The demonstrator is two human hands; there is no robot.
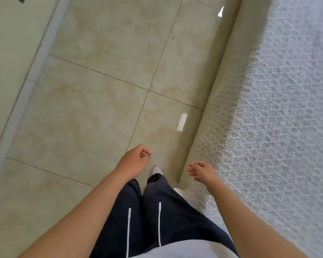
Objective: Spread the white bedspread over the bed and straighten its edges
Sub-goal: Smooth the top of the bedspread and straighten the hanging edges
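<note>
The bedspread (pixel 280 101), white and textured, was seen lying over the bed along the right side of the view, running from the near right to the far top. Its left edge was draped down the bed's side, where a smooth cream bed base (pixel 211 101) showed below it, next to the tiled floor (pixel 101 75).

The left hand (pixel 133 162) was held out over the floor, well apart from the bedspread, with fingers loosely curled and nothing in its grip. The right hand (pixel 201 173) was held just beside the bedspread's hanging edge, above the near corner of the base; its fingers were loosely bent and spread, and nothing was gripped. Whether the right hand touched the cloth could not be told; it appeared apart from it.

Dark trousers (pixel 157 211) with white drawstrings were seen between the forearms, and a white shoe (pixel 157 170) was noted on the floor between the two hands. Near the right forearm, the bedspread's edge was seen hanging close against the trouser leg. A pale wall (pixel 11 53) was noted at the left.
</note>
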